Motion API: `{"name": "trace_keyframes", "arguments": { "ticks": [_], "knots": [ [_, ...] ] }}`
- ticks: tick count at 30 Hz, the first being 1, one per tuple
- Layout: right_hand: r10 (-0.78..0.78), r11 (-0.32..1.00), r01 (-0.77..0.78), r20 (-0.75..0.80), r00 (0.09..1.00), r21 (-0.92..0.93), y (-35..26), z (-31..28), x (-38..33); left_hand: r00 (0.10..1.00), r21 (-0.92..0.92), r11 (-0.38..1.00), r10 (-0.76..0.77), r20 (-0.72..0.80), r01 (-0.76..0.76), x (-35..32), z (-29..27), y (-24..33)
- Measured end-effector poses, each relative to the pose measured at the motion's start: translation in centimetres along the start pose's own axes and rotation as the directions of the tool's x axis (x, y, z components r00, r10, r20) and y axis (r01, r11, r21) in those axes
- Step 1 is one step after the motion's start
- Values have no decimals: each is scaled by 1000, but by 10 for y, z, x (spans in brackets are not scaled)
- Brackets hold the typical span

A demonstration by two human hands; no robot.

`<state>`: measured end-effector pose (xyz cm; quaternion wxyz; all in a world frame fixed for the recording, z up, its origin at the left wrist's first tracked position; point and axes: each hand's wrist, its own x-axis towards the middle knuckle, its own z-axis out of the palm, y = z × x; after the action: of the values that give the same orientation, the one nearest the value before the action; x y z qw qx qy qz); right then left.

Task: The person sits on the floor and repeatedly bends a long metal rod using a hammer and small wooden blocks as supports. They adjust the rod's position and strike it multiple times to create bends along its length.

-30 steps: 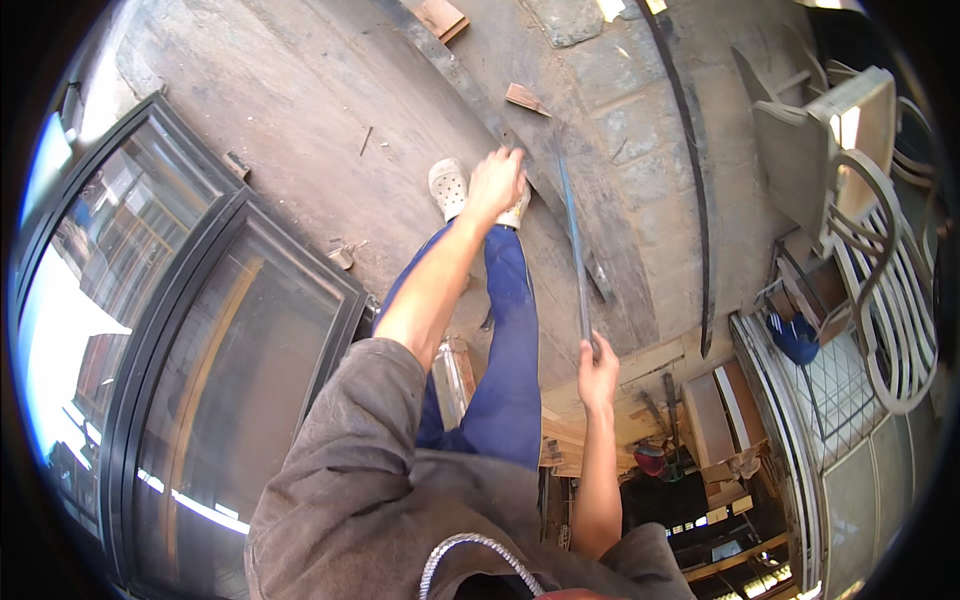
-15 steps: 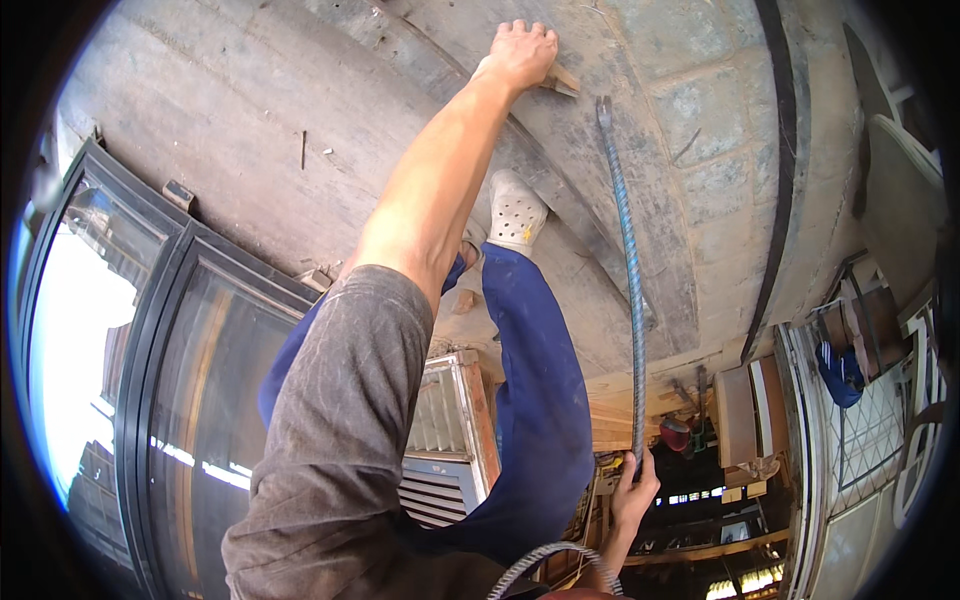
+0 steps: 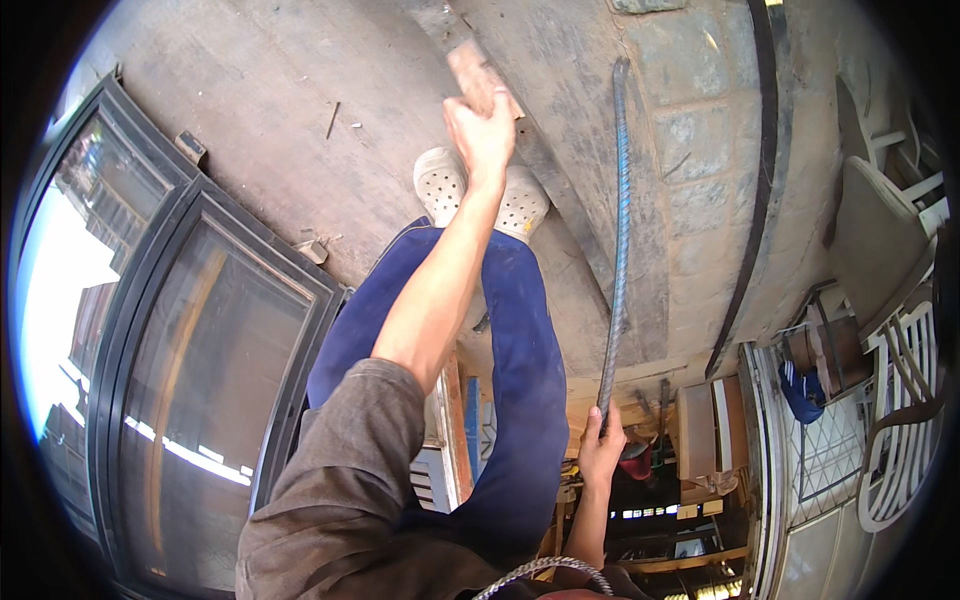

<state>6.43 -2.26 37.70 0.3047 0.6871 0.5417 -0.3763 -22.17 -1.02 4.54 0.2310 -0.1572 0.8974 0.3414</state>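
Note:
My left hand (image 3: 482, 138) is wrapped around a short wooden block (image 3: 470, 68), blurred by motion, raised in front of my feet. My right hand (image 3: 602, 446) grips the near end of a long ribbed pry bar (image 3: 622, 200), blue along its middle and darker toward my hand. The bar points away from me, its far end over the floor near the stone paving. Below my left hand are my two light clogs (image 3: 437, 186), side by side on the floor.
A dark strip of timber (image 3: 560, 190) lies diagonally past my right foot. To the left stands a dark-framed glass panel (image 3: 200, 330). Stone paving (image 3: 690, 130) and a long black strip (image 3: 770, 200) run on the right. White plastic chairs (image 3: 895, 420) stand at the far right.
My left hand has come nearer and to the left, lifting the wooden block. My right hand and the pry bar have shifted slightly left and farther away. Both my feet now stand together.

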Motion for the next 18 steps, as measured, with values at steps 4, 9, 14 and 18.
{"name": "trace_keyframes", "arguments": {
  "ticks": [4,9,14,18],
  "knots": [
    [12,1000,-13,12,1000,7,-3,-7,-2,992,143,985,110,-59,-101,11,5,-7],
    [-182,981,174,-103,978,-81,-13,-14,-6,996,200,979,63,-60,-50,28,11,2],
    [-132,981,118,-87,987,-152,-32,-27,-22,998,176,983,55,-15,-52,30,12,0],
    [-198,966,180,-80,977,-185,-16,-46,-67,999,97,995,2,-45,2,32,-10,2]
  ]
}}
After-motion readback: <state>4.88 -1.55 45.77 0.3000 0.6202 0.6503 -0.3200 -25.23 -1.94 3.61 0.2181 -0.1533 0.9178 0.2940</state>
